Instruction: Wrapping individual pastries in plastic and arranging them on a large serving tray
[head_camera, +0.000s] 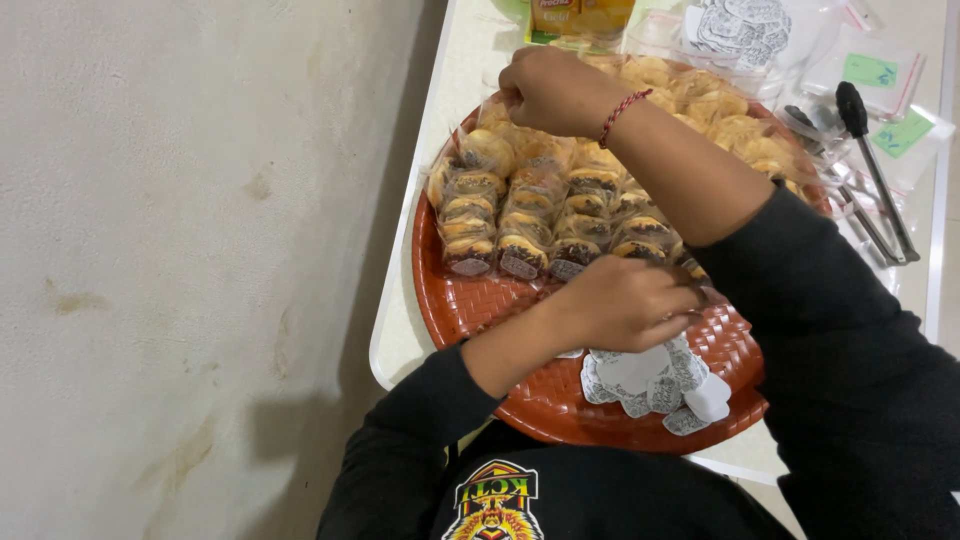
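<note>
The right hand (548, 90) reaches across to the 12 o'clock edge of the tray, fingers curled and pinched together on the clear wrapper of one of the wrapped pastries (540, 205); a red braided bracelet (622, 112) circles its wrist. The left hand (625, 303) sits lower, near the tray's middle, fingers closed into a loose fist over the near end of the pastry rows, though I cannot tell what, if anything, it grips. The pastries lie in tight rows across the upper half of the round red woven tray (470, 310), golden with dark filling, each in thin film. They look light and crumbly, and the film is likely slippery, so a gentle pinch at the wrapper's loose edge seems safer than squeezing the body. At 5 o'clock on the tray lies a small heap of white paper doilies (645, 380). The tray rests on a pale table (400, 340). Out at 2 o'clock lie black-tipped metal tongs (875, 170) and clear bags with green labels (880, 75); at 12 o'clock stands a yellow packet (580, 18).
</note>
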